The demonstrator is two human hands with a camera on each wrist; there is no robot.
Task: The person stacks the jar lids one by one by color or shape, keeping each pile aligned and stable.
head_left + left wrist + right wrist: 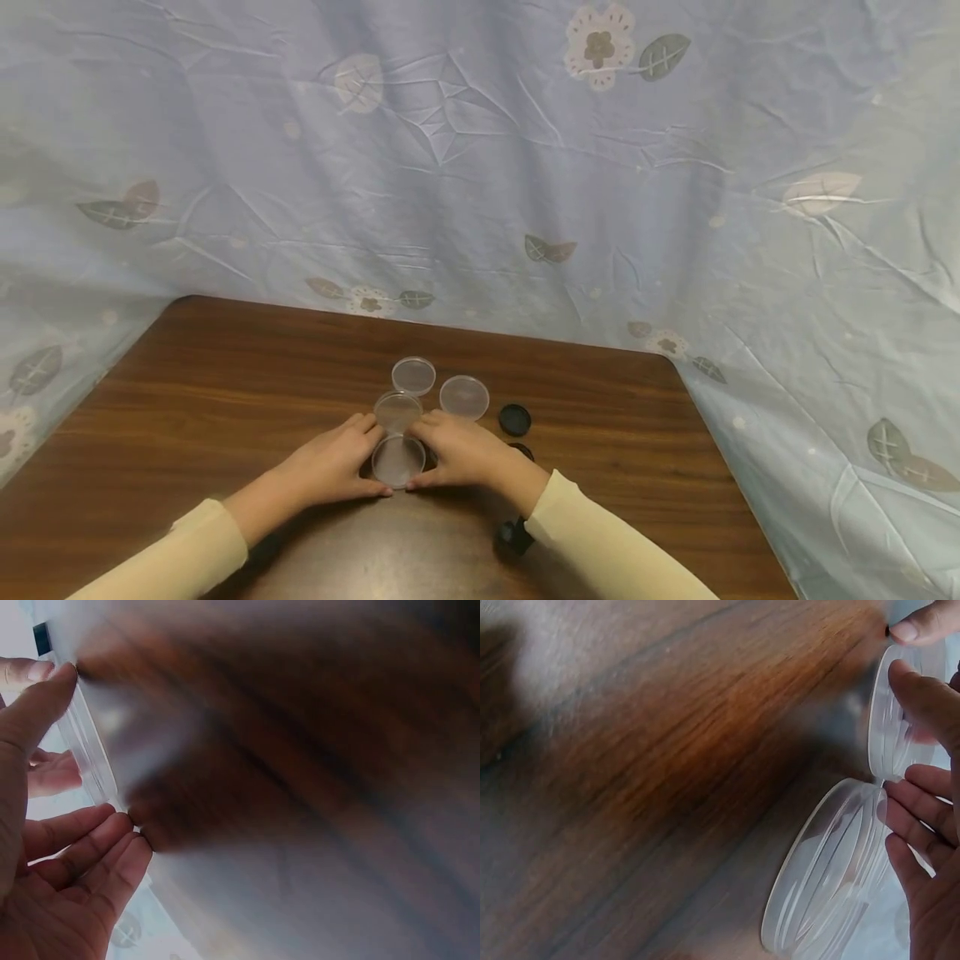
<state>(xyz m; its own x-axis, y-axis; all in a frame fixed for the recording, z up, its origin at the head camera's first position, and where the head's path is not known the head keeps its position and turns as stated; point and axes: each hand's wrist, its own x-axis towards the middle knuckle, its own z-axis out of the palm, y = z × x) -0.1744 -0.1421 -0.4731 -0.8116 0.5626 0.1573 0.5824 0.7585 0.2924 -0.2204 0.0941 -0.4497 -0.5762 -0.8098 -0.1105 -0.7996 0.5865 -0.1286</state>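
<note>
A clear petri dish lies flat on the wooden table, nearest the person, with both hands around it. My left hand holds its left side, thumb at the near edge and fingertips at the far edge. From the other side my right hand holds the same dish, its thumb on the rim. Just beyond, a second clear dish stands close to the fingertips of both hands. In the right wrist view another clear dish stands beside the right fingers.
Farther back on the table lie a smaller clear dish and a wider one. A black round lid or dish is to the right, another partly hidden by the right arm. A patterned cloth hangs behind the table.
</note>
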